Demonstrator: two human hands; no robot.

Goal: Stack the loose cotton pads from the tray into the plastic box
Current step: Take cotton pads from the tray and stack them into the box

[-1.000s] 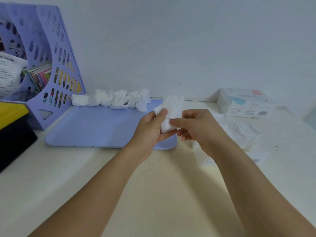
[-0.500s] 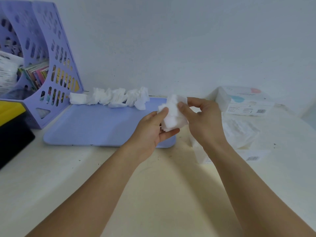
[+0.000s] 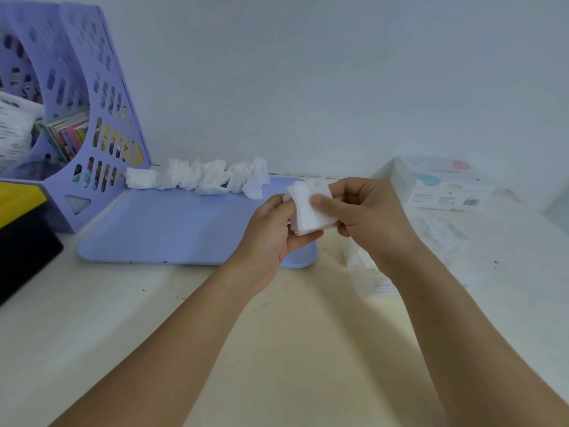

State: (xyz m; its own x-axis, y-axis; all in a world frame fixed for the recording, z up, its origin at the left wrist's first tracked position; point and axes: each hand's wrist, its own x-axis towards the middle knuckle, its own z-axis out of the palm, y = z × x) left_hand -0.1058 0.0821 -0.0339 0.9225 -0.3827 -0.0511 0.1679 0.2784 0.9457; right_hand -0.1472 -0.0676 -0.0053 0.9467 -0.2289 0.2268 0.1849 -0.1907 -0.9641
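Note:
A small stack of white cotton pads [image 3: 309, 215] is held between both hands above the right end of the lilac tray [image 3: 172, 229]. My left hand [image 3: 274, 232] cups the stack from the left and below. My right hand [image 3: 366, 212] grips it from the right, thumb pressed on its top face. A row of loose cotton pads [image 3: 203, 178] lies along the tray's far edge. The clear plastic box [image 3: 440, 238] stands on the table to the right, partly hidden behind my right wrist; white pads show inside it.
A lilac file holder [image 3: 86, 118] with books stands at the far left, a yellow and black object [image 3: 21, 217] in front of it. A white printed carton [image 3: 443, 183] sits at the back right against the wall. The cream table [image 3: 277, 334] spreads in front.
My right hand has shifted from the stack's lower right to its top, thumb now flat on the top pad. Both hands and the stack sit slightly further right.

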